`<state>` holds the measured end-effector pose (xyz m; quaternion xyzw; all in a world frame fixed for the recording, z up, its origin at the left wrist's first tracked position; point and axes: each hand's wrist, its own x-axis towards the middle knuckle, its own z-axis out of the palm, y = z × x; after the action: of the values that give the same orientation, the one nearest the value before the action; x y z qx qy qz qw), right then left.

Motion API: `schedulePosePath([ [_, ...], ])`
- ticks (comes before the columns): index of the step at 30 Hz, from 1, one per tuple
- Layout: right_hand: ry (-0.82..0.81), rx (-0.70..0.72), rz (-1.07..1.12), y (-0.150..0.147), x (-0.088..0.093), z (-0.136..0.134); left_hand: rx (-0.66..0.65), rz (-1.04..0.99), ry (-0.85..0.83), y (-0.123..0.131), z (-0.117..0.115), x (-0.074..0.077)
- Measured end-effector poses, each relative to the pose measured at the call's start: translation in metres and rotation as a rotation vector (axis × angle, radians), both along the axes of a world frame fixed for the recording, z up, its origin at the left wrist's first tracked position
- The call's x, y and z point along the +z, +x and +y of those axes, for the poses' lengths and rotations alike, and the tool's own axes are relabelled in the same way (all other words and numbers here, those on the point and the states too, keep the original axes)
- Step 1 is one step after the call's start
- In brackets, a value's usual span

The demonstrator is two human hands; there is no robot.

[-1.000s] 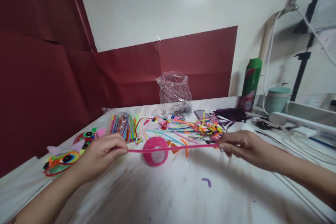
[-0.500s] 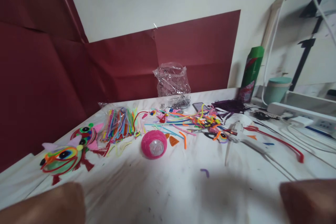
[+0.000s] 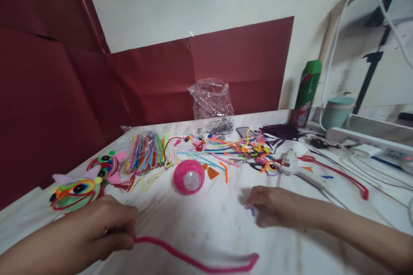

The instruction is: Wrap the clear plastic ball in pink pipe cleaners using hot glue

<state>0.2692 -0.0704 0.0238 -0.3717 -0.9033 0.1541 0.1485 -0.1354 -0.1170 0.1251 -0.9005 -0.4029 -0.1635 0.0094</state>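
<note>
A long fuzzy pink pipe cleaner (image 3: 190, 261) is lying in a curve along the near edge of the white marbled table (image 3: 209, 223), its far end hooking upward, while the left hand (image 3: 103, 227) is pinching its near end with the grip clamped tight on it. The right hand (image 3: 274, 207) is hovering low over the table, clear of the pipe cleaner, just beside a small purple pipe cleaner scrap (image 3: 250, 209); blur is hiding whether its grip is apart or together. Behind them, a round pink yarn-wrapped ball (image 3: 189, 176) is sitting in front of a heap of multicoloured pipe cleaners (image 3: 226, 148).
</note>
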Motion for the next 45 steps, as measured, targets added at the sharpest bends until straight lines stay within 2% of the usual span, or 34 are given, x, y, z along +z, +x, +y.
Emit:
schedulePosePath([
  [1,0.08,0.015,-0.052,-0.002,-0.011,0.007,-0.001,0.073,-0.126,0.0,0.001,0.008],
  [3,0.171,-0.059,-0.081,-0.003,-0.025,0.026,0.01,0.124,-0.274,-0.001,0.004,0.019],
  [5,0.239,-0.203,-0.074,0.0,-0.025,0.05,0.035,0.103,-0.312,0.0,0.009,0.022],
  [7,0.306,-0.358,-0.049,0.005,-0.012,0.072,0.047,0.094,-0.331,0.004,0.014,0.021],
  [10,0.39,-0.543,0.0,0.008,0.018,0.09,0.082,0.058,-0.34,0.013,0.02,0.016],
  [13,0.407,-0.611,0.019,0.006,0.042,0.094,0.12,-0.021,-0.325,0.021,0.025,0.011],
  [17,0.325,-0.649,0.028,0.001,0.058,0.095,0.117,-0.082,-0.319,0.032,0.035,0.006],
  [20,0.249,-0.597,0.106,-0.016,0.065,0.079,0.069,-0.079,-0.325,0.047,0.039,0.0],
  [23,0.157,-0.377,0.205,-0.05,0.068,0.042,-0.014,-0.091,-0.303,0.066,0.037,-0.01],
  [24,0.095,-0.253,0.238,-0.062,0.067,0.028,-0.022,-0.111,-0.284,0.073,0.036,-0.013],
  [25,-0.058,-0.08,0.322,-0.073,0.065,0.015,-0.03,-0.127,-0.275,0.079,0.035,-0.016],
  [27,-0.261,0.008,0.389,-0.088,0.06,-0.005,-0.031,-0.197,-0.273,0.088,0.031,-0.02],
  [29,-0.313,0.009,0.394,-0.093,0.056,-0.013,-0.02,-0.278,-0.3,0.092,0.03,-0.023],
  [32,-0.182,-0.022,0.342,-0.088,0.051,-0.008,0.018,-0.372,-0.3,0.087,0.031,-0.025],
  [36,-0.043,-0.062,0.3,-0.07,0.051,0.002,0.129,-0.487,-0.26,0.067,0.044,-0.026],
  [40,-0.112,-0.092,0.198,-0.049,0.052,0.007,0.124,-0.525,-0.499,0.051,0.058,-0.025],
  [42,-0.145,-0.141,0.152,-0.045,0.054,0.009,0.118,-0.488,-0.537,0.055,0.06,-0.024],
  [45,-0.154,-0.16,0.269,-0.058,0.054,0.008,0.107,-0.466,-0.439,0.074,0.06,-0.025],
])
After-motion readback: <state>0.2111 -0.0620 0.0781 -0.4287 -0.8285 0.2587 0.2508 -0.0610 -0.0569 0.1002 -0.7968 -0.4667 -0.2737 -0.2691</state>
